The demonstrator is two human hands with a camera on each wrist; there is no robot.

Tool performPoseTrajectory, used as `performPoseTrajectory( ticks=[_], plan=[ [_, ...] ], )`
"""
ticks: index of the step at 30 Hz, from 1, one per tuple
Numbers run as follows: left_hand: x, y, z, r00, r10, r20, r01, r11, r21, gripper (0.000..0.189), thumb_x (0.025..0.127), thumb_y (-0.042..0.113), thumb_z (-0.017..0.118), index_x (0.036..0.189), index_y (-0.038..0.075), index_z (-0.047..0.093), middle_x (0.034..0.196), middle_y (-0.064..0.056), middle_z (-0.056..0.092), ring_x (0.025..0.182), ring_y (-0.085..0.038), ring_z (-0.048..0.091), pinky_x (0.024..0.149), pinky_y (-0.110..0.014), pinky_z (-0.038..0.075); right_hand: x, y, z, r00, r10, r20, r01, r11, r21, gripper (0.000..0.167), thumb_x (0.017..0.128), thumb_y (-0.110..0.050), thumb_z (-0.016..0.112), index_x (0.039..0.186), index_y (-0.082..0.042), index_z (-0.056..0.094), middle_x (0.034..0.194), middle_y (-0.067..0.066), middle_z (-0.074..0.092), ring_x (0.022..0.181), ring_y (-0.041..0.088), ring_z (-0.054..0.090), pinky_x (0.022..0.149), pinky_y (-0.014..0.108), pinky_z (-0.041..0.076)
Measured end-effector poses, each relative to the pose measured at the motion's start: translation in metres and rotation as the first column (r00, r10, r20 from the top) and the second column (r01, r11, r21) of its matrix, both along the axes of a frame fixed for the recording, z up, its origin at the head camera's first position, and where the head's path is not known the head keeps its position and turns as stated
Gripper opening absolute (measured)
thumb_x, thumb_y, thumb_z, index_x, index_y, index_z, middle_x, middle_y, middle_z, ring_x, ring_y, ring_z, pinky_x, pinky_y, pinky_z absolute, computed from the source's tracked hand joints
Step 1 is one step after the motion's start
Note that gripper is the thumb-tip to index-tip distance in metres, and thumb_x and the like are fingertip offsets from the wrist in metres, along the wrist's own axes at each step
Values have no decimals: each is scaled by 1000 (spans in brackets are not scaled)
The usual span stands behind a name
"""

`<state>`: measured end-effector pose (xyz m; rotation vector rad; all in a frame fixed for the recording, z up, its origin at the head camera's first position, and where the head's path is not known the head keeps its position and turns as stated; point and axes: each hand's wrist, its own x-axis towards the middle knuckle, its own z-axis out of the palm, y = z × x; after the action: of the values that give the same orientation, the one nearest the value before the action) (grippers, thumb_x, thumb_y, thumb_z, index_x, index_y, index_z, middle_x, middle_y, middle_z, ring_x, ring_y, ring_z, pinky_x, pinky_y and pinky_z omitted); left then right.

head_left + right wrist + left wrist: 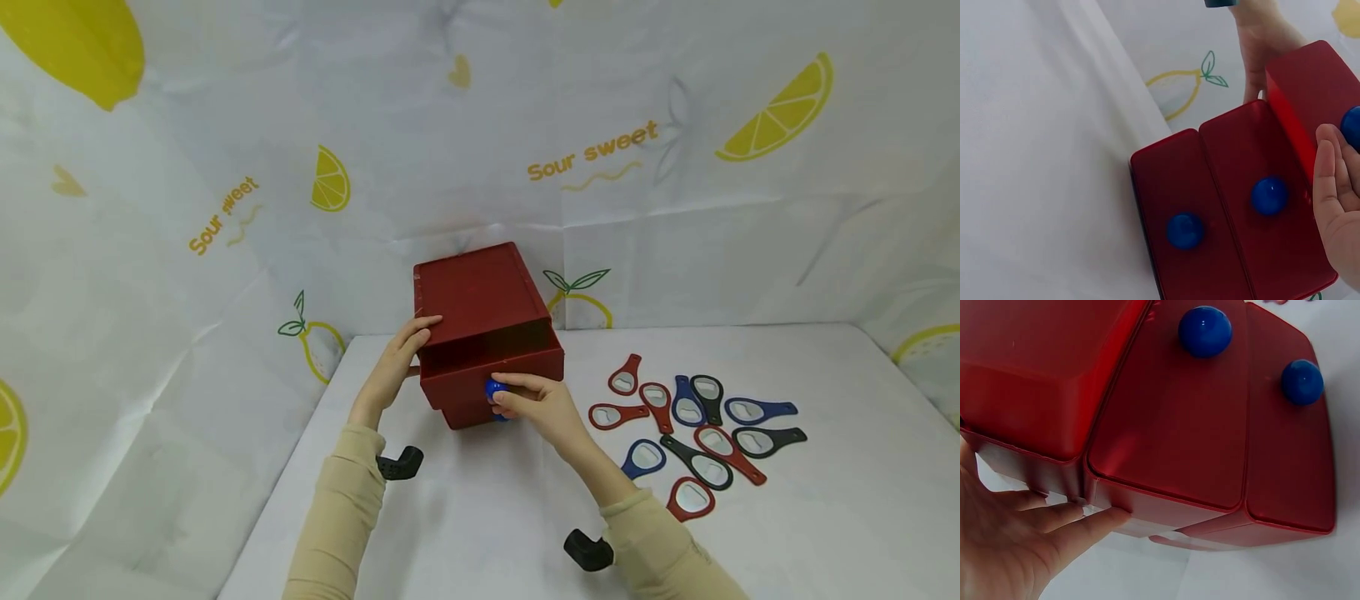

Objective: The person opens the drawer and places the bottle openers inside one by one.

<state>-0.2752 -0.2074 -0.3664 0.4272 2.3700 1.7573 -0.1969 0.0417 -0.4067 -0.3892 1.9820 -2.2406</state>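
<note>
Bottle openers [697, 465] lie loose on the table [487, 517], right of the cabinet. Right hand [547, 412]: grip pinching the blue knob [493, 390]. Top drawer [465, 382] stands partly out; opening judged incomplete, contents not determinable. Both lower drawers [1235, 156] are closed. Left hand [393, 362]: fingers extended, touching the red cabinet's [480, 287] side.

We are finding the open drawer [453, 385] hiding its own floor, the right hand [546, 410] partly covering the blue knob [492, 387], the right wrist view's edge cropping that knob, and the left wrist view's edges cutting off the left hand [1016, 540] and red pieces [1280, 302] too small to identify.
</note>
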Motion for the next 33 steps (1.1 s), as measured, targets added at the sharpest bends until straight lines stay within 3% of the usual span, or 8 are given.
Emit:
performPoseTrajectory(
  ticks=[7, 13, 18, 33],
  plan=[
    [-1, -1, -2, 1000, 22, -4, -22, 1000, -12, 38, 96, 47, 41, 132, 35, 46, 144, 3, 35, 126, -24, 42, 94, -50, 43, 10, 2, 1, 1000, 13, 7, -13, 1000, -12, 44, 81, -25, 71, 120, -6, 63, 89, 0, 73, 80, 14, 71, 77, 27, 55],
    [10, 4, 12, 1000, 0, 11, 1, 1000, -14, 38, 100, 36, 37, 137, 27, 42, 148, -2, 31, 129, -28, 39, 96, -52, 41, 19, 5, -1, 1000, 13, 21, -13, 1000, 18, 45, 82, -27, 71, 121, -7, 63, 96, 8, 72, 83, 17, 71, 80, 28, 54],
    [17, 7, 19, 1000, -3, 16, 3, 1000, -25, 39, 100, 35, 36, 137, 25, 42, 148, -2, 29, 129, -27, 38, 98, -52, 39, 26, 7, -2, 1000, 18, 25, -18, 1000, 16, 45, 81, -27, 71, 120, -6, 63, 100, 14, 71, 84, 18, 71, 81, 27, 54],
    [16, 6, 17, 1000, -12, 21, 13, 1000, -8, 39, 101, 33, 35, 138, 23, 40, 150, -4, 26, 129, -29, 37, 98, -55, 37, 45, 12, -9, 1000, 23, -5, -23, 999, 41, 44, 82, -25, 71, 120, -3, 63, 104, 17, 70, 86, 17, 71, 81, 25, 54]
  ],
)
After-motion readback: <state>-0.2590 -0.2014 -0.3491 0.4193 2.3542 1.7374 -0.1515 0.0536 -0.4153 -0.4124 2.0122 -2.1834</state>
